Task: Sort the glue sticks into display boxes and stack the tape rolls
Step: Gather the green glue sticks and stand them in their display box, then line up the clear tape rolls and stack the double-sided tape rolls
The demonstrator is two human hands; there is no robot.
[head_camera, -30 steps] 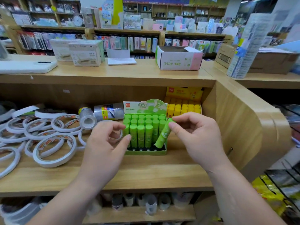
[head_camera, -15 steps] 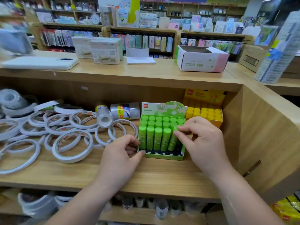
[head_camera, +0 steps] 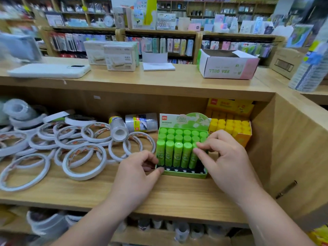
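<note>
A green display box of upright green glue sticks stands on the wooden shelf. My right hand pinches the rightmost front-row green stick, which stands in the box. My left hand rests on the shelf with its thumb tip against the box's front left corner, fingers curled and holding nothing. A yellow display box of yellow glue sticks sits behind to the right. Several white tape rolls lie scattered flat on the left.
Two wrapped packs of clear tape lie behind the loose rolls. The shelf's wooden side wall closes off the right. On the counter above sit white boxes, an open carton and a white flat case. More tape fills the shelf below.
My right hand has lowered the green stick from above the box into the front row. My left hand moved right to the box's front left corner. The camera shifted left.
</note>
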